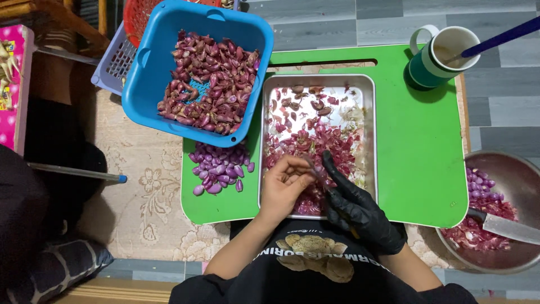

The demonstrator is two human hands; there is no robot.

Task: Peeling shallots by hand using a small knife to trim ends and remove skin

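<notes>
Head view: the left hand (284, 186) pinches a shallot (311, 169) in curled fingers (296, 169) over the metal tray (368, 112). The gloved right hand (357, 209) grips what looks like a small knife, forefinger pointing to eleven o'clock at the bulb. Peeling goes best with shallow cuts, skins falling into the tray. Peeled shallots (219, 169) lie at nine o'clock on the green surface (422, 157); the blue basket (149, 73) of unpeeled ones sits at eleven.
</notes>
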